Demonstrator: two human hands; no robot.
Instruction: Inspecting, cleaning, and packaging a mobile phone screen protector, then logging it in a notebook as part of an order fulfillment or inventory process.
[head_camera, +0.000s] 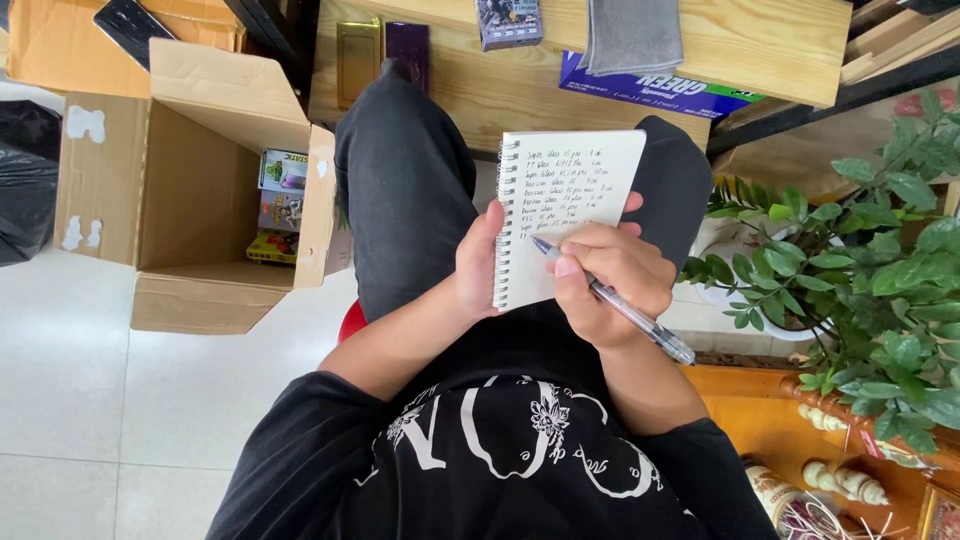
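A small spiral-bound notepad (570, 210) rests on my lap, propped against my raised knees, its white page partly filled with handwritten lines. My left hand (480, 262) grips the notepad along its wire-bound edge, fingers curled behind the page and thumb at the front. My right hand (608, 280) is closed tightly around a clear plastic pen (612, 300), its tip touching the lower part of the page just below the last written line.

I am seated, wearing black trousers (405, 190) and a black shirt with a white print (500, 450). Ahead of my knees stands a pale wooden table (770, 50) with a folded grey cloth (630, 35), a blue box (650, 92) and small flat packages on it. To my left, on the white tiled floor (70, 400), an open cardboard box (190, 185) holds a few colourful small packs (280, 205). To my right, a leafy green plant (880, 260) grows close beside my leg.
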